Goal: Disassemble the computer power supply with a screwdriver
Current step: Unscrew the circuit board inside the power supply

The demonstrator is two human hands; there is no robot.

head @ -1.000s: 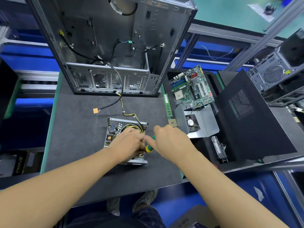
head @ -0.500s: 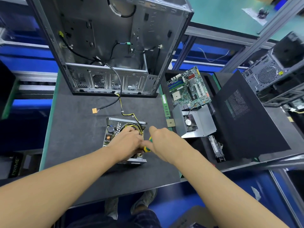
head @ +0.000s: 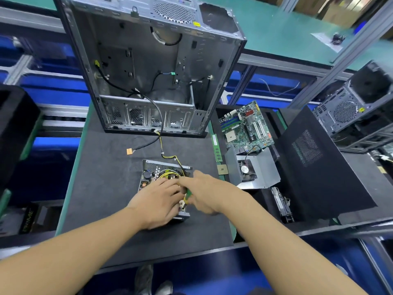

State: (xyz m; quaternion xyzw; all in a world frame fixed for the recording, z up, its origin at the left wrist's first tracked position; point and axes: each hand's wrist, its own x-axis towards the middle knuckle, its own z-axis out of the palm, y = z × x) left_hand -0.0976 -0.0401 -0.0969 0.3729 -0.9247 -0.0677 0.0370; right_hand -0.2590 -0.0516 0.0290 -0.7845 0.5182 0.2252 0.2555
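The opened power supply (head: 151, 173), a small metal box with its circuit board and yellow-black wires exposed, lies on the dark mat (head: 106, 188). My left hand (head: 158, 201) lies over the near half of the box, fingers spread across the board. My right hand (head: 204, 192) grips a green and yellow screwdriver (head: 188, 195) at the box's right side; the tip is hidden between my hands. A yellow-black cable (head: 168, 155) runs from the box toward the case.
An empty grey computer case (head: 153, 67) stands at the far edge of the mat. To the right lie a RAM stick (head: 216, 146), a CPU chip (head: 222, 169), a motherboard (head: 246, 124), a metal cover with fan (head: 253, 169), a drive (head: 281, 204) and a black side panel (head: 314, 165).
My right hand with the screwdriver has shifted slightly left and forward over the power supply. My left hand stays on the box. The view has tilted up a little.
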